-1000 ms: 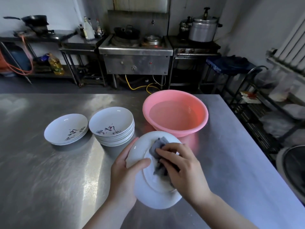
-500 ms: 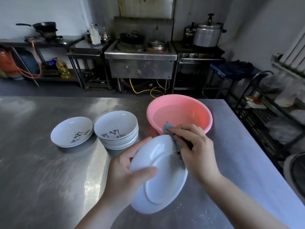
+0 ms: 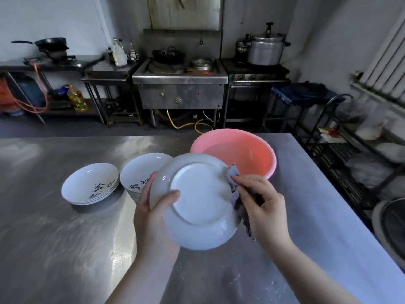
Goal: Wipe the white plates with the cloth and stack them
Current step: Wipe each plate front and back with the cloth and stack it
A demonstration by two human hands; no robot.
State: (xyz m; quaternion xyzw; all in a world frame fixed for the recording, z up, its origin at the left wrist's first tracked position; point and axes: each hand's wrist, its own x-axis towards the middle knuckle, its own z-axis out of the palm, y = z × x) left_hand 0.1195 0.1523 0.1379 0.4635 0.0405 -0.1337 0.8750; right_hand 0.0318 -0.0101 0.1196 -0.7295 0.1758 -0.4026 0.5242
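The left hand (image 3: 153,218) grips the upturned white plate (image 3: 197,202) by its left rim above the steel table (image 3: 65,249), thumb on its underside, while the right hand (image 3: 260,202) pinches the grey cloth (image 3: 235,194) against its right edge, just before the pink basin (image 3: 263,154) and beside two plate stacks (image 3: 92,185).

Steel table (image 3: 65,249) fills the near ground, glaring with patchy light. Beyond it, dark floor (image 3: 65,128), a steel stove (image 3: 180,88) against the grey wall (image 3: 54,16), a side counter (image 3: 65,65) left, wire rack (image 3: 341,137) and radiator (image 3: 385,62) right.
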